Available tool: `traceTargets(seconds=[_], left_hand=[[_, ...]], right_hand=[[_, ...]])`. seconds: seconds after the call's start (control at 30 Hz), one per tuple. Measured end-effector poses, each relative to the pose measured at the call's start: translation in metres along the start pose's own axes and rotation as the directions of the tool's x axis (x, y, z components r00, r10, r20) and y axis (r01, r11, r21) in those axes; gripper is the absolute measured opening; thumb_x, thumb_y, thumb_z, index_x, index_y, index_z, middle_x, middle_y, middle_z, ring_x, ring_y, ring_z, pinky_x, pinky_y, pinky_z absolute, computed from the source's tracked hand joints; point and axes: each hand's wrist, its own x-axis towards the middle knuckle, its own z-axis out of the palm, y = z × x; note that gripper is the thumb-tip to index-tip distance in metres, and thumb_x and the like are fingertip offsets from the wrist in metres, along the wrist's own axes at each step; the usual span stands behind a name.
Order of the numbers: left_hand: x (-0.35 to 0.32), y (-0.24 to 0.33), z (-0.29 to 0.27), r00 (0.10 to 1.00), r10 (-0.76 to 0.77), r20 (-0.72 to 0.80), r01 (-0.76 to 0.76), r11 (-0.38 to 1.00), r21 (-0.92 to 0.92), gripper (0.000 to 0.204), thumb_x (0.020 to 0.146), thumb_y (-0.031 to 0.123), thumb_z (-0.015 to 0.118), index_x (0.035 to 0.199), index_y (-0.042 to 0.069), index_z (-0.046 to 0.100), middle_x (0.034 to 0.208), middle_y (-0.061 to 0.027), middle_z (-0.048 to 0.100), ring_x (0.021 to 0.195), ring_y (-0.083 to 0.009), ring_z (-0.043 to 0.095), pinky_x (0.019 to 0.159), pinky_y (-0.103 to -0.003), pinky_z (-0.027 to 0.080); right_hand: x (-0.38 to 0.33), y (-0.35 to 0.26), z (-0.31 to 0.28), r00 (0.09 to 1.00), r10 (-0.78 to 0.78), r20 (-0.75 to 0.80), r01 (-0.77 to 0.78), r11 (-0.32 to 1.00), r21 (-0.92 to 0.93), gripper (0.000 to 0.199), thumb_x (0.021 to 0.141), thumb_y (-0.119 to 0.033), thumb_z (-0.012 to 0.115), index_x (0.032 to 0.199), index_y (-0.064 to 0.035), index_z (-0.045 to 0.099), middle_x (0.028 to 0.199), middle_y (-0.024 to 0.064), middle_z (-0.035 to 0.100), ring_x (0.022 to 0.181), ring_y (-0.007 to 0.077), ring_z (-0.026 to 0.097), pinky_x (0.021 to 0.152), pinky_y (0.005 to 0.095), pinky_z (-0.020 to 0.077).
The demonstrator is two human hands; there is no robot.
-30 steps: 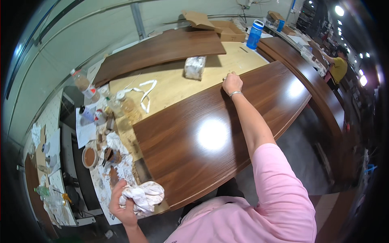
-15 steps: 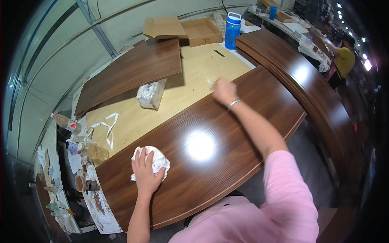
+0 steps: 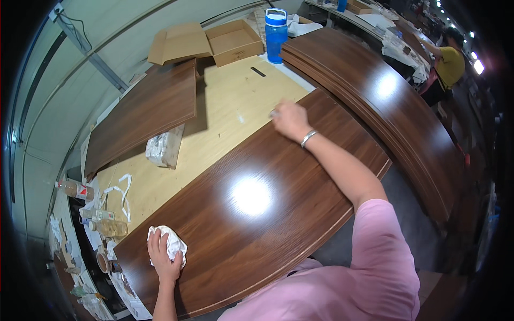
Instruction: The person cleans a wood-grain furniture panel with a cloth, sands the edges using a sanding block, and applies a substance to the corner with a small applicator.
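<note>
Left hand (image 3: 165, 258) pressed on white rag (image 3: 172, 243) at near-left corner of dark panel (image 3: 257, 208); right hand (image 3: 289, 119) flat on far edge, holding nothing. Panel glossy throughout; wiped share cannot tell, probably most left.

Panel (image 3: 251, 214) top open; bottles (image 3: 101, 227) crowd left edge.

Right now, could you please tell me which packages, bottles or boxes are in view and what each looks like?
Cardboard box: far end of the bench, open, brown, flaps spread.
Blue bottle: beside the box, tall, white cap.
Wrapped packet: on the pale benchtop, clear plastic, whitish.
Small bottles: left edge, clear, lying down, one with a red and white label.
</note>
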Motion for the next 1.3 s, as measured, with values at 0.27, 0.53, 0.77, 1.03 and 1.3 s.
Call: traceTargets(seconds=[0.27, 0.53, 0.77, 1.03, 1.3], left_hand=[[0.001, 0.0, 0.001, 1.0, -0.021, 0.019, 0.021, 1.0, -0.005, 0.061, 0.079, 0.033, 0.062, 0.132, 0.006, 0.052, 0.146, -0.0213, 0.044, 0.138, -0.0455, 0.034, 0.114, -0.057, 0.025], [0.001, -0.001, 0.002, 0.999, -0.043, 0.023, 0.043, 0.999, -0.011, 0.06, 0.079, 0.032, 0.062, 0.131, 0.005, 0.053, 0.146, -0.0207, 0.044, 0.138, -0.0452, 0.035, 0.115, -0.056, 0.025], [0.001, -0.001, 0.003, 0.999, -0.039, 0.012, 0.039, 0.999, 0.007, 0.058, 0.08, 0.033, 0.06, 0.13, 0.004, 0.053, 0.146, -0.0209, 0.045, 0.137, -0.0451, 0.036, 0.114, -0.056, 0.027], [0.002, -0.001, 0.005, 1.0, -0.019, 0.004, 0.019, 1.0, 0.002, 0.057, 0.084, 0.034, 0.059, 0.13, 0.003, 0.054, 0.147, -0.021, 0.045, 0.138, -0.045, 0.036, 0.114, -0.055, 0.028], [-0.002, -0.006, 0.005, 1.0, 0.027, -0.013, -0.027, 0.999, 0.019, 0.06, 0.089, 0.036, 0.055, 0.136, 0.0, 0.05, 0.149, -0.0214, 0.043, 0.139, -0.0446, 0.035, 0.115, -0.055, 0.026]], right_hand=[[0.048, 0.16, -0.057, 0.949, 0.242, -0.203, -0.283, 0.936, -0.207, 0.018, 0.084, -0.021, 0.072, 0.086, -0.0032, 0.075, 0.102, 0.014, 0.066, 0.1, 0.0333, 0.064, 0.086, 0.0436, 0.053], [0.053, 0.162, -0.046, 0.955, 0.28, -0.095, -0.28, 0.96, 0.021, 0.02, 0.088, -0.026, 0.071, 0.096, -0.0096, 0.077, 0.098, 0.0137, 0.071, 0.097, 0.0336, 0.066, 0.086, 0.0434, 0.0514], [0.028, 0.188, -0.057, 0.955, 0.284, 0.087, -0.295, 0.872, 0.391, 0.015, 0.088, -0.012, 0.07, 0.1, -0.0039, 0.076, 0.086, 0.0126, 0.072, 0.08, 0.0247, 0.067, 0.077, 0.0364, 0.0512], [-0.058, 0.2, -0.107, 0.985, 0.143, 0.1, -0.169, 0.929, 0.329, 0.013, 0.087, 0.0, 0.066, 0.097, -0.0033, 0.073, 0.094, 0.0089, 0.067, 0.09, 0.0227, 0.064, 0.081, 0.034, 0.0496], [-0.203, 0.212, -0.168, 0.989, 0.14, 0.046, -0.144, 0.984, 0.104, 0.019, 0.084, 0.003, 0.063, 0.1, -0.0042, 0.07, 0.098, 0.0092, 0.066, 0.094, 0.0302, 0.063, 0.081, 0.0385, 0.0509]])
